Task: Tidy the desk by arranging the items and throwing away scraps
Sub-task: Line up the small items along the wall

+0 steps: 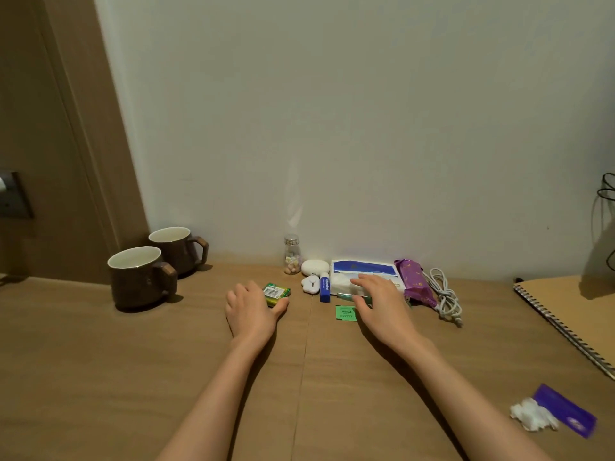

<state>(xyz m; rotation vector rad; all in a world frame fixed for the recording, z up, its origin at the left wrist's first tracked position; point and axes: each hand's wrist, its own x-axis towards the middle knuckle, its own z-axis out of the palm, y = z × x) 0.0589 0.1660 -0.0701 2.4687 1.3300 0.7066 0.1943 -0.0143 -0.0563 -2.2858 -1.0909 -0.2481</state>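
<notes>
— Bare forearms stretch out over the brown desk. What have the hands got?
— Left hand, at 11 o'clock: fingers curled round a green pack on the desk, thumb at its near edge. Right hand, at 1 o'clock: fingers straight and relaxed, laid flat on a blue-and-white tissue pack.
— And the scraps?
— Crumpled white tissue touches a purple wrapper at 4 o'clock. A green card lies just beside the right thumb.
— Along the wall?
— At 12 o'clock, in a row: candy jar, white case and blue stick, then past the tissue pack a purple packet and a coiled white cable. Two brown mugs stand at 10 o'clock, a spiral notebook at 2.
</notes>
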